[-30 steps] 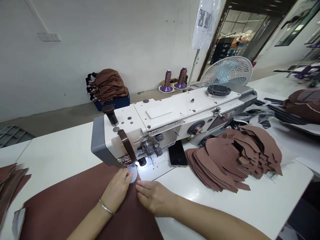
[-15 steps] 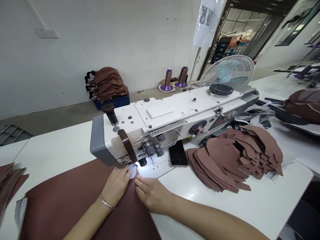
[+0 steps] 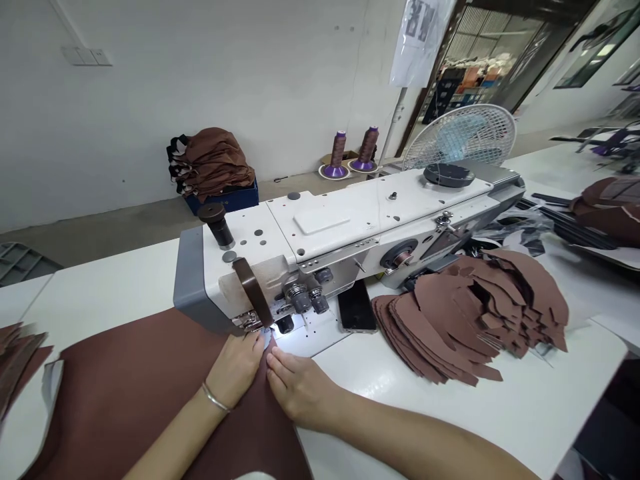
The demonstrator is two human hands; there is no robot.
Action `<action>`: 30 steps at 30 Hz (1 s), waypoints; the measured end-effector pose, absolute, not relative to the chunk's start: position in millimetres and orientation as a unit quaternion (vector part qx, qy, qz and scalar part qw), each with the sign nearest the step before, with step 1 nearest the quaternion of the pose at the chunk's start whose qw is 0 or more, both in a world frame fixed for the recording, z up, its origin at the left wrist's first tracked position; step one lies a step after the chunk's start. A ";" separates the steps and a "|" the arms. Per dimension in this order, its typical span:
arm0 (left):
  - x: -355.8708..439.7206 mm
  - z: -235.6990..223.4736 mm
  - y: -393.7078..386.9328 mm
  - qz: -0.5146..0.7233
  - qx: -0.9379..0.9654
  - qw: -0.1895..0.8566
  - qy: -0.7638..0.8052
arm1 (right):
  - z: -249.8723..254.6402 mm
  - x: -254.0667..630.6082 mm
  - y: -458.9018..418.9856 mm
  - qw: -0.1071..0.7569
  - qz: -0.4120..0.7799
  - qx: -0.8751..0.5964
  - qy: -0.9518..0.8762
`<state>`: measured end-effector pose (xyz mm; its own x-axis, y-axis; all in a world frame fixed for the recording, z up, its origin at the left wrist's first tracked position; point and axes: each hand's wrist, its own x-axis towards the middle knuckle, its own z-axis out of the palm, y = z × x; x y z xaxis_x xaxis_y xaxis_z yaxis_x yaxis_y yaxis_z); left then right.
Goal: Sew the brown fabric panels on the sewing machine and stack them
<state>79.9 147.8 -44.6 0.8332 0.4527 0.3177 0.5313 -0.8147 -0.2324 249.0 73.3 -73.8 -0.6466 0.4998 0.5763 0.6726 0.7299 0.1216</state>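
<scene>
A large brown leather-like sheet lies under the head of a white sewing machine. My left hand, with a bangle at the wrist, rests on the sheet just before the lit needle area. Its fingers are curled closed beside a small pale patch, at its fingertips; whether they grip it is hard to see. My right hand has thumb and fingers pressed together on the sheet's right edge. The needle and presser foot are largely hidden behind the machine's brown guard strap.
Right of the needle area lies a black phone, beside stacked brown cut pieces. More brown pieces sit at the left edge. Behind stand thread cones, a fan and a blue crate of brown goods.
The sheet has shifted forward slightly, and more of its pale underside shows at the left. Less of the pale patch is visible. Both hands stay close to the needle; the view has moved a little.
</scene>
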 end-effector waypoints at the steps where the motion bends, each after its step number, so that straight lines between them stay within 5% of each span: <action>1: 82.3 -43.8 145.7 -0.119 -0.943 0.156 -0.269 | -74.4 248.7 73.3 0.268 -0.168 -0.329 -0.890; 13: 101.6 -47.4 132.8 -0.068 -0.917 0.178 -0.351 | -75.6 244.1 69.8 0.268 -0.161 -0.357 -0.880; 30: 79.2 -50.3 149.8 -0.117 -0.947 0.181 -0.240 | -73.1 241.5 59.9 0.274 -0.194 -0.336 -0.880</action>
<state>79.2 149.8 -50.3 0.8577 0.4115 0.3081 0.4961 -0.8196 -0.2865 241.5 59.9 -73.1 -0.6241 0.4854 0.6123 0.6978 0.6989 0.1571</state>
